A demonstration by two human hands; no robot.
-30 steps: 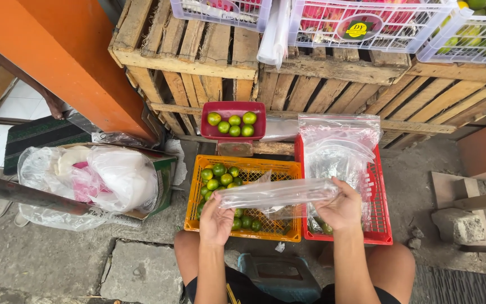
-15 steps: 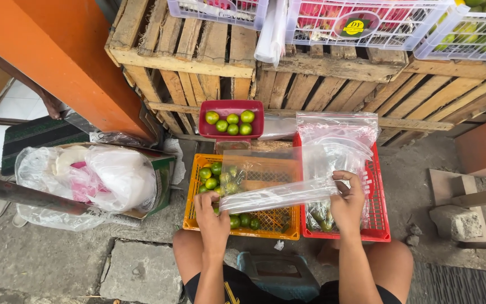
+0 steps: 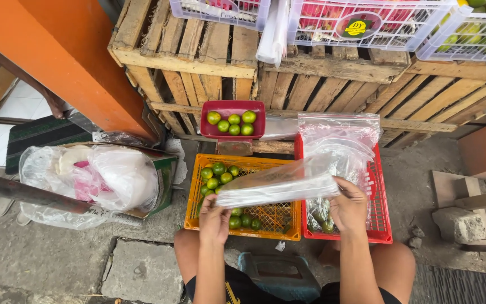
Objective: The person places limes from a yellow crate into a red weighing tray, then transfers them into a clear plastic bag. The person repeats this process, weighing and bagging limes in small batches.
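We hold a clear plastic bag (image 3: pixel 277 184) stretched flat over the orange crate (image 3: pixel 279 232) of limes (image 3: pixel 216 175), left hand (image 3: pixel 215 218) fingers pinching its 8 o'clock corner and right hand (image 3: pixel 349 207) fingers gripping the 3 o'clock end, so opening its mouth seems the next need.

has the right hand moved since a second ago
Yes, slightly. The right hand was level with the red basket's middle; now it sits lower, nearer the basket's front edge, still gripping the clear plastic bag.
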